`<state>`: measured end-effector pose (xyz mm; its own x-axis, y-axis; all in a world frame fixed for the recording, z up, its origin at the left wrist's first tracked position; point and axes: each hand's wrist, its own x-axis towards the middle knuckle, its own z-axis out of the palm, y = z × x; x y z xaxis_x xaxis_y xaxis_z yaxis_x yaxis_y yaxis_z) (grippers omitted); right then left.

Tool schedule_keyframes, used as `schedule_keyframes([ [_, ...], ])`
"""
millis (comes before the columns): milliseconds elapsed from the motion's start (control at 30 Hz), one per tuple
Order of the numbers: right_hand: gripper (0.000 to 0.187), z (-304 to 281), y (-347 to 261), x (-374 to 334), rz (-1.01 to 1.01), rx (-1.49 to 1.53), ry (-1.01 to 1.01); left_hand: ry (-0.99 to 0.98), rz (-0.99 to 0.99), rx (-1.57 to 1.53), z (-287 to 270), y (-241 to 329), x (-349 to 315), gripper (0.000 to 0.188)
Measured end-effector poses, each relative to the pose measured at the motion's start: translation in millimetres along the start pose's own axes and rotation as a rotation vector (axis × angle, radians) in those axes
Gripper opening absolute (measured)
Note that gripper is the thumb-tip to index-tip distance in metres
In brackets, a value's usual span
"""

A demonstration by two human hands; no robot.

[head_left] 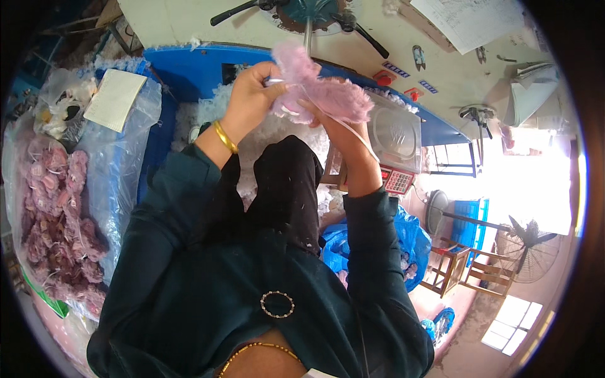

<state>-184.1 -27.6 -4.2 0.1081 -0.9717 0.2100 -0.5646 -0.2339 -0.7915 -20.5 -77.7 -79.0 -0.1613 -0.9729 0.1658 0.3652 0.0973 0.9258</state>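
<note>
A fluffy pink plush piece (343, 99) is held up in front of me, just below a metal nozzle (308, 34) on the machine. My left hand (255, 91) is closed, its thumb and finger pinching at the plush's left edge, where a small pale strip shows. My right hand (324, 116) grips the plush from below, most of its fingers hidden by the fur. A thin white thread (361, 136) runs from the plush down across my right forearm.
White stuffing fluff (252, 142) lies around my legs. To the left, a clear bag of pink plush pieces (60, 220) stands near a notepad (115, 99). A scale with red keypad (398, 181), a blue bag (413, 236), a wooden chair (447, 271) and a fan (529, 252) are right.
</note>
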Motion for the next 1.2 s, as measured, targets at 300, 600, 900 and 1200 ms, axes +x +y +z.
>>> schedule_keyframes([
  [300,0.017,20,20,103,-0.035,-0.593,0.346,-0.074,-0.168,0.013,-4,10,33,0.031],
  [600,0.018,24,27,79,-0.385,-0.347,0.499,-0.230,-0.304,-0.085,-21,15,8,0.045],
  [900,0.020,23,16,26,-0.176,0.406,0.204,-0.135,0.491,0.944,1,30,-29,0.026],
  [1200,0.011,31,45,84,-0.178,0.023,0.499,-0.022,0.526,1.233,36,30,-33,0.027],
])
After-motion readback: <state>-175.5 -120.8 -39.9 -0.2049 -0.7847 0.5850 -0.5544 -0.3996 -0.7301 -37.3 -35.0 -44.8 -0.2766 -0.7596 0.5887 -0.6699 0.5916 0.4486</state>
